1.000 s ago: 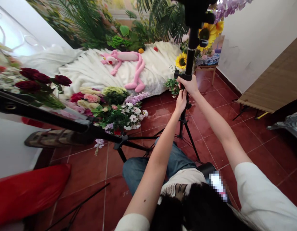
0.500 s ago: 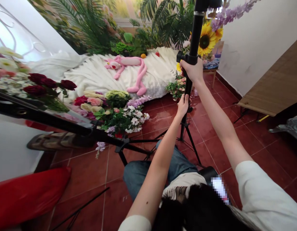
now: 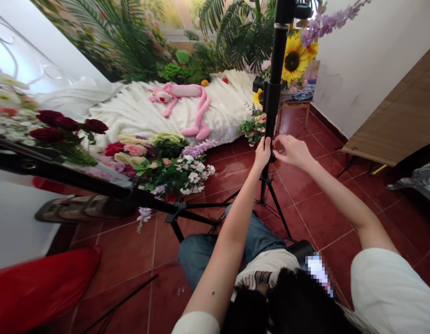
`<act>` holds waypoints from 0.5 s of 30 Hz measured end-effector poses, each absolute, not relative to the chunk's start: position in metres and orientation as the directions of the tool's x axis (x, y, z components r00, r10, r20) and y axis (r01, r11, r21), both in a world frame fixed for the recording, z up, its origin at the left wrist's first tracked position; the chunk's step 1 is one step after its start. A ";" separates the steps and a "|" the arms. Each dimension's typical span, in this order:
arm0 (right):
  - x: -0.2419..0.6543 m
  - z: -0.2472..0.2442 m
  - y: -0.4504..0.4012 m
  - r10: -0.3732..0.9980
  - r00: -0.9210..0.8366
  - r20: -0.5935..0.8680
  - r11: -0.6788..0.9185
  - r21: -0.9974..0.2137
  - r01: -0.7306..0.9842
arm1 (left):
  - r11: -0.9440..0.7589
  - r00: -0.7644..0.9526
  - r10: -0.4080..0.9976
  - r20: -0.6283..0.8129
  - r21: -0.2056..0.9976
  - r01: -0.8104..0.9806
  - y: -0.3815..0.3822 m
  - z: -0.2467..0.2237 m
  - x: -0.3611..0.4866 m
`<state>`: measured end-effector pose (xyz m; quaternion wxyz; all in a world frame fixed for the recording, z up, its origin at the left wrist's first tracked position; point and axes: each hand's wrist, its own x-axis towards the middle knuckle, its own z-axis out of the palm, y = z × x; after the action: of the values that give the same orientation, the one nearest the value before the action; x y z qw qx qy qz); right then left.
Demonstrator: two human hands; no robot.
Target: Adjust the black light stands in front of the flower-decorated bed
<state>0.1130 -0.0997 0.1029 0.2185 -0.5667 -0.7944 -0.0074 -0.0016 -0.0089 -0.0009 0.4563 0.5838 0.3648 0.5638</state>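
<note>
A black light stand [image 3: 270, 111] rises upright in front of me, its tripod legs spread on the floor. My left hand [image 3: 262, 153] is wrapped around its lower tube, just above the legs. Close to the right side of the same tube is my right hand [image 3: 294, 151], thumb and fingers curved with a gap between them. A small dark knob beside these fingertips is partly hidden, and I cannot tell whether they touch it. Higher up, a clamp collar with a knob [image 3: 258, 84] sits on the tube, with no hand on it.
A second black stand [image 3: 96, 174] slants across the left. Artificial flowers [image 3: 166, 162] and a pink plush toy [image 3: 192, 91] on white cloth [image 3: 228, 102] lie beyond. A sunflower [image 3: 294, 60] stands behind the pole. A brown board [image 3: 392, 102] leans at right; red fabric [image 3: 44, 287] is lower left.
My right hand has let go of the upper collar and moved down beside the lower tube. My left hand keeps its grip on the stand.
</note>
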 end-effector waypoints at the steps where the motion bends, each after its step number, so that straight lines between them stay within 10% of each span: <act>1: 0.115 0.093 -0.103 0.895 -0.316 0.314 0.370 -0.126 0.921 | -0.318 0.106 0.939 0.326 0.944 -0.090 -0.009 0.000 -0.002; 8: 0.111 0.065 -0.098 0.901 -0.408 0.150 0.384 0.165 0.908 | -0.315 0.142 0.934 0.329 0.942 -0.114 -0.007 -0.001 -0.002; 15: 0.110 0.053 -0.094 0.955 -0.232 0.186 0.252 -0.090 0.964 | -0.309 0.163 0.929 0.331 0.940 -0.147 -0.005 -0.004 -0.002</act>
<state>0.1105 -0.0939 0.0529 0.1014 -0.6113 -0.7846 -0.0220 -0.0022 -0.0053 -0.0039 0.4846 0.5886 0.3324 0.5551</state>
